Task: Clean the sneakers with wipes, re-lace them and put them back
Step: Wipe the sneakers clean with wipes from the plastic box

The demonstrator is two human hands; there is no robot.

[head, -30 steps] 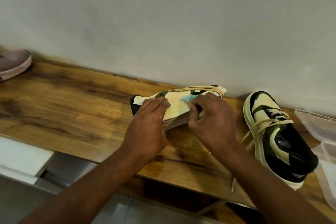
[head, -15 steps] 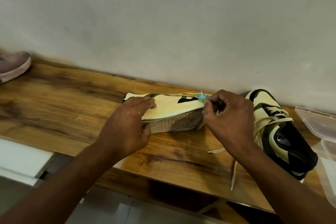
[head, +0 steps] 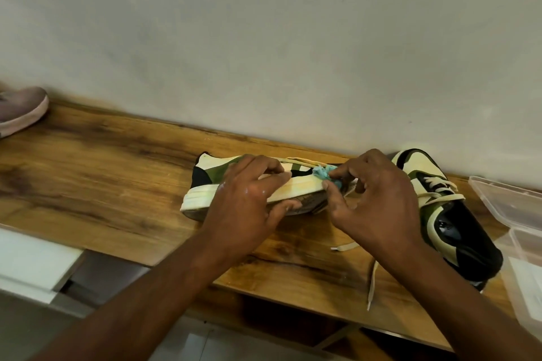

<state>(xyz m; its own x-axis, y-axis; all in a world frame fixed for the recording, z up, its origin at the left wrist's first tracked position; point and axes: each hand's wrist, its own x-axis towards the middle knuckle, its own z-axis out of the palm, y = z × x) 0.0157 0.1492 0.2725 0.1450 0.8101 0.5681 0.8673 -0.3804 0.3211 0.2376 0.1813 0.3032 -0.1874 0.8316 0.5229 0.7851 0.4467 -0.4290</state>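
On the wooden shelf (head: 96, 173), the left hand (head: 249, 199) grips a cream, green and black sneaker (head: 205, 184) tipped on its side with the sole facing near, fingers curled over the midsole and thumb under the tread. The right hand (head: 378, 199) pinches a crumpled blue wipe (head: 324, 174) against the midsole towards its right end. A second sneaker (head: 451, 214) stands upright just to the right, loose laces (head: 374, 278) trailing near, beside a clear plastic container (head: 504, 199); a pink shoe (head: 20, 110) sits far left.
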